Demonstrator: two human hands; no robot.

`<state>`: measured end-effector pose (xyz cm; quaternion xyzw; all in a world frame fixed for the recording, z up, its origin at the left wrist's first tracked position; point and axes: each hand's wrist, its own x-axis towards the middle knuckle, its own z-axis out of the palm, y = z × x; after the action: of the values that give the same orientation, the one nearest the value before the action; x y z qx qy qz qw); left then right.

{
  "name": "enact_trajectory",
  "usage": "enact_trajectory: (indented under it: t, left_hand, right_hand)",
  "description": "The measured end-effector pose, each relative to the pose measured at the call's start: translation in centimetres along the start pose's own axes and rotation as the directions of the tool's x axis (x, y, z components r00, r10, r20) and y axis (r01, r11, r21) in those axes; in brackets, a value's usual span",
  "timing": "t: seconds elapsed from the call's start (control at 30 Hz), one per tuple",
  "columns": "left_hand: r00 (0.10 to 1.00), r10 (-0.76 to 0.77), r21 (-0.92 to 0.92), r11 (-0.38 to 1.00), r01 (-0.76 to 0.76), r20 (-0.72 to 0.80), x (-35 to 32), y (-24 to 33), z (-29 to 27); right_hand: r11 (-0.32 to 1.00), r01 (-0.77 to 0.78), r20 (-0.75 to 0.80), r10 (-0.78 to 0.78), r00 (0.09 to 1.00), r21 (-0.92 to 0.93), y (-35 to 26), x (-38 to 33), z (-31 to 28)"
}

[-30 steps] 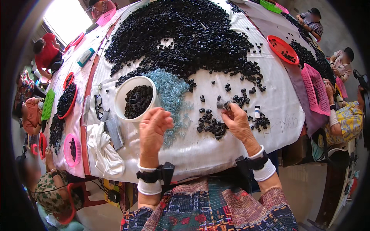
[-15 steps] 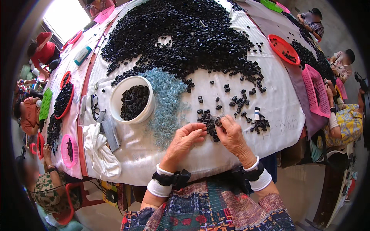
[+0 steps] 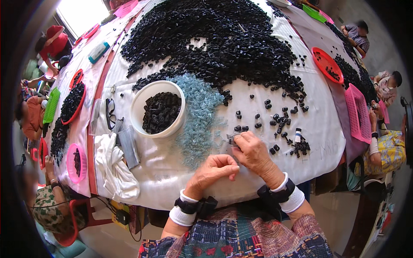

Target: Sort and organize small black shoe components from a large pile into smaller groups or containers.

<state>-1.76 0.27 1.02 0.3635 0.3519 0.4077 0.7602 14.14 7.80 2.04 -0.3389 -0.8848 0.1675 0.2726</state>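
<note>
My right hand [image 3: 254, 155] is closed, thumb and fingers together, over the white table cover in front of me. At its fingertips is a small, blurred grey and dark thing that I cannot make out. Close beside it on the left, my left hand [image 3: 214, 172] has its fingers curled and pressed together; what they hold, if anything, is hidden. Just past my right fingertips lie a few small black plastic parts [image 3: 241, 128]. A heap of small clear bluish parts [image 3: 198, 129] spreads to the left of my hands. Left of that stands a white tub [image 3: 134, 112] holding black parts [image 3: 161, 112].
A large heap of black parts [image 3: 206, 34] covers the far table. A small white-and-dark cylinder [image 3: 297, 135] stands among loose parts at right. Glasses [image 3: 110, 114], a grey packet [image 3: 128, 146] and white cloth [image 3: 112, 167] lie at left. Other people sit around with coloured baskets [image 3: 358, 114].
My right hand has shifted left across the cover, away from the loose parts at right. The left hand's fingers have curled in more. The whole view has swung slightly.
</note>
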Motion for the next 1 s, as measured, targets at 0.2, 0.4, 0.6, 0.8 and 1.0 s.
enact_trajectory:
  t: [0.2,0.4,0.6,0.8,1.0]
  left_hand:
    - [1.0,-0.011,0.013,1.0,0.011,0.017,-0.2,-0.2,-0.2]
    - [1.0,0.008,0.005,1.0,-0.008,0.013,0.2,-0.3,-0.1]
    - [0.999,0.016,-0.013,1.0,-0.016,-0.052,0.3,-0.4,0.0]
    - [0.989,0.003,-0.223,0.974,-0.036,-0.146,0.4,-1.1,0.0]
    - [0.992,-0.01,-0.259,0.966,-0.023,-0.125,0.6,-1.3,-0.3]
  right_hand:
    - [0.997,-0.069,-0.094,0.066,0.993,-0.032,0.1,1.7,1.6]
    - [0.974,-0.075,-0.012,0.075,0.997,-0.214,0.3,3.4,3.8]
    - [0.966,-0.038,0.05,0.052,0.997,-0.255,1.1,2.3,2.4]
    - [0.96,-0.159,-0.277,0.092,0.956,-0.232,4.1,1.3,-0.4]
    - [0.945,-0.287,-0.258,0.241,0.935,-0.158,6.7,2.5,-2.5]
